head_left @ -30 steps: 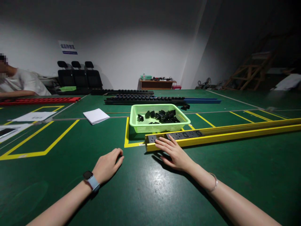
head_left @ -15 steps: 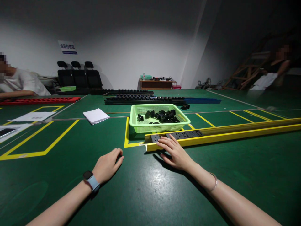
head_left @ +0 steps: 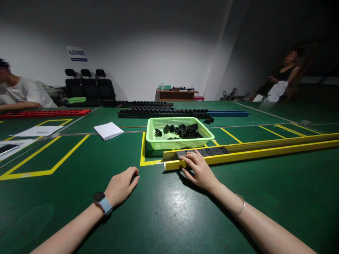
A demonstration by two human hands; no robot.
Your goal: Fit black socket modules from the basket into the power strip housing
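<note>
A long yellow channel rail (head_left: 251, 152) runs to the right across the green table, with several dark socket modules (head_left: 215, 151) seated inside near its left end. My right hand (head_left: 200, 171) is at that end, its fingers apart and outstretched. Its fingertips touch the leftmost grey socket module (head_left: 180, 154), which they partly cover. My left hand (head_left: 120, 186) rests on the table to the left of the rail, fingers loosely curled and thumb apart, holding nothing. Behind the rail stands a light green basket (head_left: 176, 144) containing several loose black parts (head_left: 186, 130).
White folded paper (head_left: 108, 131) lies left of the basket. Farther back are black rails with parts (head_left: 164, 113), a blue rail (head_left: 229, 113) and a red rail (head_left: 47, 113). One person (head_left: 25, 93) sits at the left; another person (head_left: 283, 79) is at the back right.
The leftmost socket module has slid right along the channel under my right fingertips, closing on the others. My left hand stays put. The person at the back right has moved leftward.
</note>
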